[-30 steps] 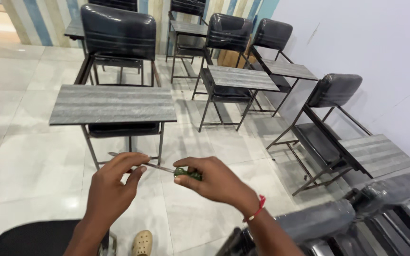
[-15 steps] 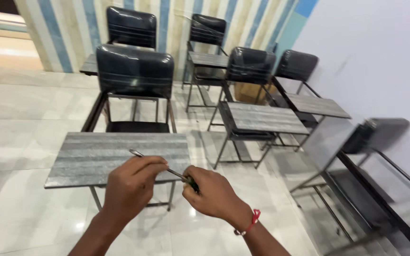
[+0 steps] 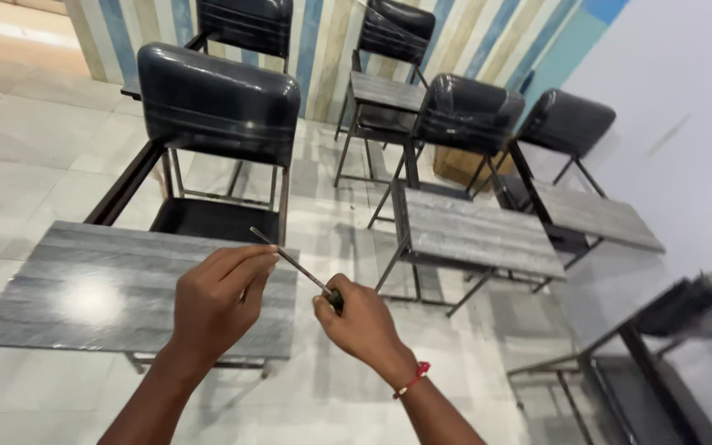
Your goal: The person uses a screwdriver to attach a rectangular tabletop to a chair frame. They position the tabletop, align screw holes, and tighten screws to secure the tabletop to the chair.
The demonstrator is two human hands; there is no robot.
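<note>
two hands met at the lower middle of the frame over one thin tool. the right hand (image 3: 364, 323) was curled shut around the dark handle of a screwdriver (image 3: 294, 263), and the fist hid nearly all of that handle, so only a dark stub showed at the thumb; its shape and colour were hard to make out. the slim metal shaft ran up and to the left from the fist, tilted, with its tip free in the air just above the left hand. the left hand (image 3: 220, 298) had its fingers bent and drawn together beside the shaft; whether the fingertips pinched the shaft or only lay against it could not be told, as the fingers covered the contact. a red band (image 3: 413, 379) sat on the right wrist. both forearms were cut off by the bottom edge.

below and to the left of the hands lay a grey wood-grain desk top (image 3: 84, 288), with a black padded chair (image 3: 216, 99) behind it at upper left. a second grey desk (image 3: 480, 235) stood right of centre, more black chairs behind it. a blurred dark frame was cut off at lower right.
</note>
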